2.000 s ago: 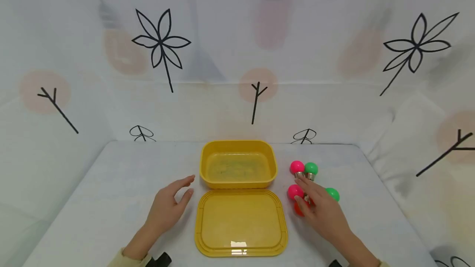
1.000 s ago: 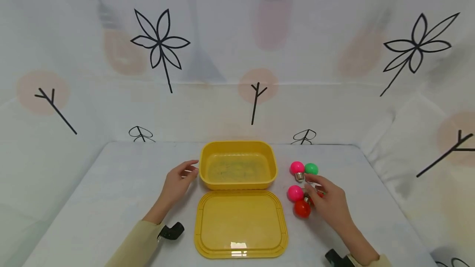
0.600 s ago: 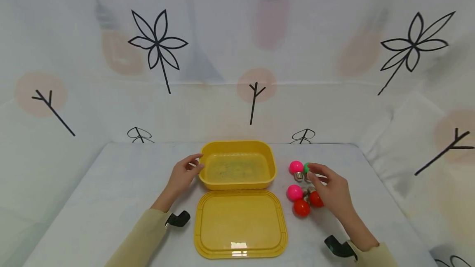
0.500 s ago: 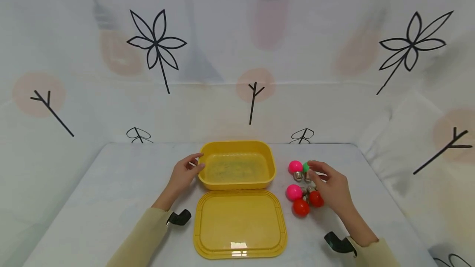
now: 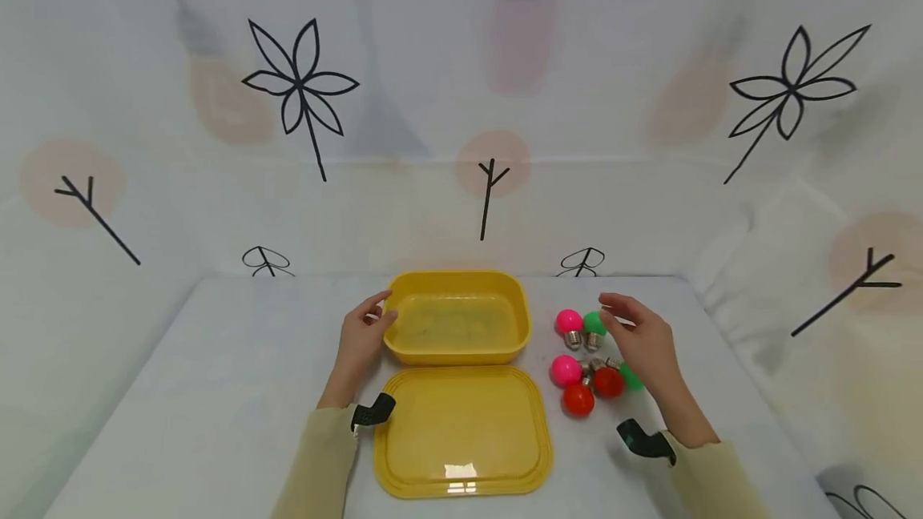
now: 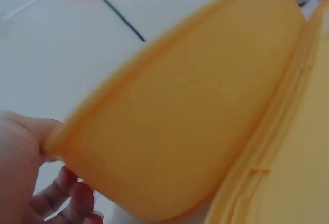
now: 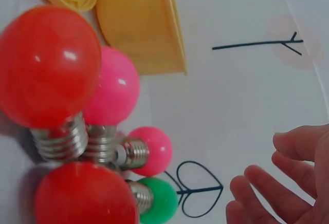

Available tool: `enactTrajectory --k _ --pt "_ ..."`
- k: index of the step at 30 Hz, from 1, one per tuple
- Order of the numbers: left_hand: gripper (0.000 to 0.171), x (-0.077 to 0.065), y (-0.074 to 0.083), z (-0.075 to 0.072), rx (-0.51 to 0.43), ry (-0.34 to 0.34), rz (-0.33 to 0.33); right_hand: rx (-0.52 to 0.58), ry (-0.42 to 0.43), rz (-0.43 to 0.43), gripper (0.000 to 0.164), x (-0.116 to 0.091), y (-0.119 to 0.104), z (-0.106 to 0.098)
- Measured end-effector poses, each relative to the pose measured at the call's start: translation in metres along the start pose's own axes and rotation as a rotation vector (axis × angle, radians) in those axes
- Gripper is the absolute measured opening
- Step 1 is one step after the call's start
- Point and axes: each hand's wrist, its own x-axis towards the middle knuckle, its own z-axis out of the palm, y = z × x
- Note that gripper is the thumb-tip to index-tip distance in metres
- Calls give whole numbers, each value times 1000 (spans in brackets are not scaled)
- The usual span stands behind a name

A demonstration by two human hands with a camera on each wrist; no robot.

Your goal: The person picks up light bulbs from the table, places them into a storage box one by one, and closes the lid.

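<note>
My left hand [image 5: 363,335] grips the left rim of a yellow plastic box [image 5: 461,352], its fingertips over the edge. From the left wrist view, several fingers curl below the rim beside the box's outer wall [image 6: 169,126]. My right hand [image 5: 644,345] hovers with loosely bent, parted fingers and holds nothing. Beside it lie small light bulbs with metal screw bases: a pink bulb [image 5: 569,321] and a green bulb [image 5: 594,323] at the back. Closer in are another pink bulb [image 5: 566,371], two red bulbs [image 5: 578,400] and a second green bulb [image 5: 631,377], partly hidden.
A yellow lid [image 5: 463,432] lies flat directly in front of the box. Everything stands on a white-covered table [image 5: 238,391]. White cloth walls [image 5: 425,215] with printed plants and bulbs rise behind and at both sides.
My left hand has moved forward from beside the lid to the box's rim. My right hand has lifted back and away from among the bulbs, uncovering the green ones.
</note>
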Motion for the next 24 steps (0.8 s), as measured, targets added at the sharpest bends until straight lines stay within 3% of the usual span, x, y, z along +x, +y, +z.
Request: enactTrajectory --k 5,12,24 --pt "38 0 -4 -2 18 -21 1 -30 -41 16 36 5 5 -1" --pt "38 6 -1 -3 34 -121 12 -35 -139 89 41 14 15 -6" --pt "41 6 0 -2 23 -106 -24 32 -330 229 46 33 24 -8"
